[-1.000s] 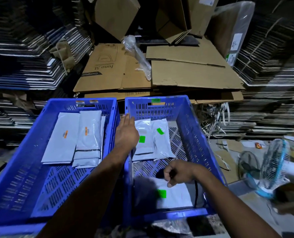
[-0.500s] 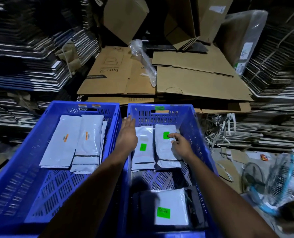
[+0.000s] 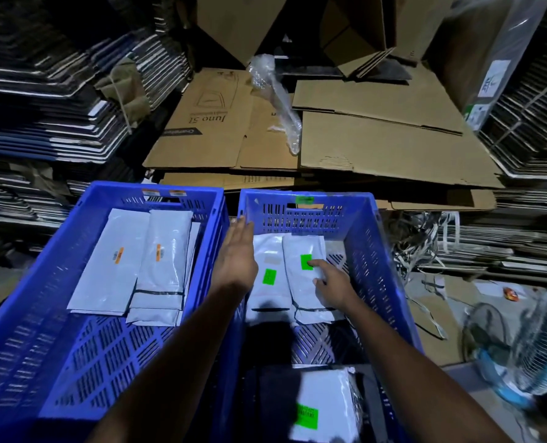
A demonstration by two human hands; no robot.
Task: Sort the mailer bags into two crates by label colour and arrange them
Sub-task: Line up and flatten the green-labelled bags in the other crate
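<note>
Two blue crates stand side by side. The left crate [image 3: 42, 314] holds white mailer bags with orange labels [image 3: 163, 260]. In the right crate [image 3: 384, 282] lie two white bags with green labels [image 3: 269, 282] at the far end, and a third green-labelled bag [image 3: 323, 407] at the near end. My left hand [image 3: 238, 257] rests with straight fingers on the rim between the crates. My right hand [image 3: 331, 282] presses the right-hand green-labelled bag [image 3: 304, 247], its index finger touching the label.
Flattened cardboard boxes [image 3: 361, 148] and a bubble-wrap roll [image 3: 278, 100] pile up behind the crates. Stacks of folded cartons [image 3: 42, 100] rise left and right. A blue fan [image 3: 534, 353] and loose straps [image 3: 422, 251] lie on the floor to the right.
My right hand went from the near end of the right crate to its far end and now presses the bag there. My left hand stayed on the rim.
</note>
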